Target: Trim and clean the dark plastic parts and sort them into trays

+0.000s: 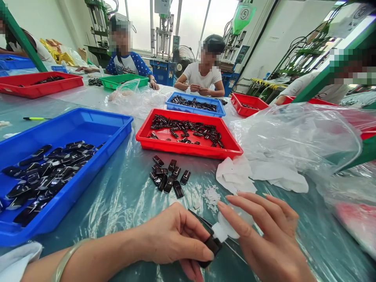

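Observation:
In my left hand [179, 239] is a small glossy black plastic piece [213, 246], pinched between thumb and fingers. My right hand [267, 231] hovers just right of it, its fingers stretched out and its thumb hidden. Beside those fingers shows a translucent white bottle [244, 214] with a white tip [219, 232], partly covered by the hand. Thin metal tweezers [235, 250] pass beneath the bottle's tip. Ahead of my hands lies a loose group of similar black pieces [169, 181], next to a heap of small white scraps [211, 197].
A blue tray [96, 154] of black pieces stands at left. The red tray [188, 152] ahead holds more. White cloths [235, 174] and clear plastic bags [293, 137] lie at right. Across the table, co-workers [202, 72] sit by further trays. A yellow pen [37, 118] lies far left.

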The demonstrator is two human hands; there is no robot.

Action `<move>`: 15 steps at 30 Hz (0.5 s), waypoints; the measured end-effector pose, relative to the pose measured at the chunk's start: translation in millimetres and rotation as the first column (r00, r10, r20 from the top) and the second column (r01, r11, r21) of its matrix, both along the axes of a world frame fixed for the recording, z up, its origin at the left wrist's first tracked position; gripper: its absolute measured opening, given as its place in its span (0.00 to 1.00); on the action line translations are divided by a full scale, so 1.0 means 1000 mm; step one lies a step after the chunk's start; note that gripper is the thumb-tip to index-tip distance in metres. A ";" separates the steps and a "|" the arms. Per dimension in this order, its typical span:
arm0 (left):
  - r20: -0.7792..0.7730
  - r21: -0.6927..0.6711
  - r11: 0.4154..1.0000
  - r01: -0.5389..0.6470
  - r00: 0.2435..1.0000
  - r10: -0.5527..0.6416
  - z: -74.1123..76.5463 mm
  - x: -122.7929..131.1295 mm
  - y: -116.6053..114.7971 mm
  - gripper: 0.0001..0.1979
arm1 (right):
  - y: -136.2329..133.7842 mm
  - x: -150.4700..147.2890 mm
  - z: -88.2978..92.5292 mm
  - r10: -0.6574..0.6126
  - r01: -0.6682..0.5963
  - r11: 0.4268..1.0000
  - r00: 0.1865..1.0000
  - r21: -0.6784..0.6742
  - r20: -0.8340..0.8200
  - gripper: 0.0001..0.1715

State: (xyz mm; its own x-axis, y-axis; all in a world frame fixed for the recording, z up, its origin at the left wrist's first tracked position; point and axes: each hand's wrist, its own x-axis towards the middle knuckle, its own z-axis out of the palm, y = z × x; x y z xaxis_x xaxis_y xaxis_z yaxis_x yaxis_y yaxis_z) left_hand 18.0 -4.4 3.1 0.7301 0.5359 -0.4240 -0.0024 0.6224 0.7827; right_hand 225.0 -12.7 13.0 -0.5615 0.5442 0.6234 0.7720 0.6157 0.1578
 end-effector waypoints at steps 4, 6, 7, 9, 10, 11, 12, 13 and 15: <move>-0.001 -0.013 1.000 0.010 1.000 -0.010 0.000 0.000 0.000 0.08 | 0.000 0.000 0.003 0.023 -0.023 1.000 1.000 -0.005 -0.002 0.23; 0.012 -0.016 1.000 0.014 1.000 -0.014 0.001 -0.001 0.000 0.07 | 0.000 0.001 0.004 0.032 -0.032 0.999 0.999 -0.011 0.006 0.24; 0.016 -0.019 1.000 0.013 1.000 -0.013 0.001 -0.001 0.000 0.07 | 0.000 0.002 0.004 0.033 -0.033 0.999 0.999 -0.017 0.011 0.25; 0.015 -0.023 1.000 0.012 1.000 -0.012 0.001 -0.001 0.000 0.06 | 0.000 0.004 0.003 0.041 -0.040 0.999 0.999 -0.034 0.026 0.25; 0.013 -0.022 1.000 0.012 1.000 -0.012 0.001 -0.001 0.000 0.06 | -0.001 0.005 0.003 0.047 -0.046 0.998 0.998 -0.043 0.031 0.25; 0.010 -0.018 1.000 0.014 1.000 -0.013 0.002 -0.001 0.000 0.05 | -0.001 0.006 0.002 0.052 -0.050 0.997 0.998 -0.052 0.035 0.25; 0.008 -0.014 1.000 0.016 1.000 -0.016 0.002 -0.001 0.000 0.05 | -0.001 0.007 0.002 0.055 -0.053 0.997 0.998 -0.058 0.032 0.25; 0.007 -0.010 1.000 0.017 1.000 -0.017 0.002 -0.001 0.000 0.05 | -0.002 0.008 0.001 0.055 -0.054 0.997 0.998 -0.061 0.028 0.25; 0.005 -0.012 1.000 0.018 1.000 -0.018 0.004 -0.001 0.000 0.05 | -0.003 0.009 0.001 0.060 -0.059 0.996 0.998 -0.068 0.026 0.25</move>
State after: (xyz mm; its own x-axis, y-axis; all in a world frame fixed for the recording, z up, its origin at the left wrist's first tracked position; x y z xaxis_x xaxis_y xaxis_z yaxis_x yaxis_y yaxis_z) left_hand 17.2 -4.2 6.7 0.7414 0.5178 -0.4268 0.0054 0.6314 0.7754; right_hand 234.4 -15.5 13.9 -0.6110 0.5495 0.5698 0.7295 0.6703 0.1358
